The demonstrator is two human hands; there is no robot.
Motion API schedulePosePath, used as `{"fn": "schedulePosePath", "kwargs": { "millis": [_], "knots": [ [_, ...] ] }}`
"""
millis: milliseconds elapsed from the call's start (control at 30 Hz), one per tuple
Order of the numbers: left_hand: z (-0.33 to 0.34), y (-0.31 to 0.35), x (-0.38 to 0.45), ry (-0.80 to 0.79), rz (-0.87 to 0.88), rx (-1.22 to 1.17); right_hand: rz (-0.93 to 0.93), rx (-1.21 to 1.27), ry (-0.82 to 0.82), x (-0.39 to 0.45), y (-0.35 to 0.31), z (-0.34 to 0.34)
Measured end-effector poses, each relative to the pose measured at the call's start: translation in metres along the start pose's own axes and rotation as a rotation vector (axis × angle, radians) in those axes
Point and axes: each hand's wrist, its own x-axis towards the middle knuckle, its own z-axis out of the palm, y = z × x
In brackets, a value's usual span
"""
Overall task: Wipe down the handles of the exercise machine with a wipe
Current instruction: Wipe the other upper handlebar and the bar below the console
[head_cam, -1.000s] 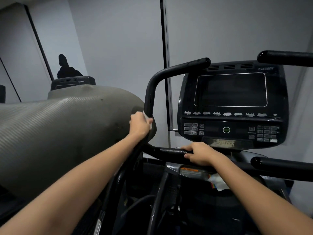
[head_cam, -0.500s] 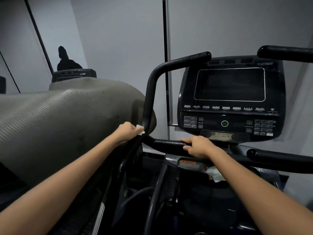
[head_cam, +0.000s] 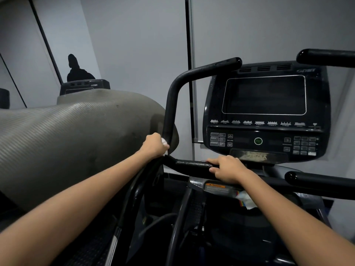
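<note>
My left hand [head_cam: 154, 145] grips the bottom of the black upright left handle [head_cam: 171, 104] of the exercise machine, with a white wipe [head_cam: 165, 144] pinched between palm and bar; only a sliver of the wipe shows. That handle bends right at its top and ends near the console. My right hand [head_cam: 228, 168] holds the short horizontal black grip bar [head_cam: 190, 165] below the console, fingers curled over it. Another black handle [head_cam: 326, 57] runs at the upper right, and a lower one [head_cam: 322, 180] at the right.
The dark console [head_cam: 267, 112] with a blank screen and buttons stands straight ahead. A grey ribbed mat [head_cam: 67, 141] is draped over the neighbouring machine at the left, touching the left handle. Crumpled paper [head_cam: 246, 200] lies in the tray under the console. Grey wall panels stand behind.
My left hand with the wipe slid down the upright handle from mid-height to its base. My right hand stayed on the horizontal bar.
</note>
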Motion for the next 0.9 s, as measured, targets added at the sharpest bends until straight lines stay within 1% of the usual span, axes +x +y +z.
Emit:
{"fn": "schedulePosePath", "kwargs": {
  "millis": [100, 233, 300, 367, 400, 500, 633, 700, 800, 900],
  "knots": [
    [0.006, 0.012, 0.028, 0.095, -0.005, -0.104, 0.0, -0.025, 0.015, 0.002, 0.002, 0.005],
    [-0.01, 0.019, 0.048, 0.22, 0.182, -0.094, 0.005, -0.033, 0.015, 0.006, 0.003, 0.006],
    [-0.021, 0.029, 0.059, 0.294, 0.265, -0.129, 0.004, -0.046, 0.008, 0.007, 0.002, 0.005],
    [-0.024, 0.038, 0.071, 0.33, 0.301, -0.188, 0.009, -0.057, -0.001, 0.006, 0.001, 0.004],
    [-0.023, 0.041, 0.073, 0.329, 0.292, -0.189, 0.009, -0.06, 0.001, 0.005, 0.001, 0.004],
    [-0.016, 0.032, 0.072, 0.271, 0.211, -0.093, 0.007, -0.048, 0.011, 0.005, 0.002, 0.005],
    [0.0, -0.007, 0.034, 0.075, 0.159, 0.036, -0.001, -0.053, 0.022, 0.004, 0.002, 0.007],
    [0.005, -0.026, 0.014, 0.013, 0.132, 0.019, -0.008, -0.064, 0.024, 0.001, 0.001, 0.006],
    [-0.007, -0.033, -0.006, -0.068, 0.06, 0.037, -0.006, -0.046, 0.026, -0.002, 0.0, 0.004],
    [-0.025, -0.034, -0.022, -0.191, 0.036, 0.168, -0.003, -0.042, 0.03, -0.004, -0.002, 0.003]
  ]
}}
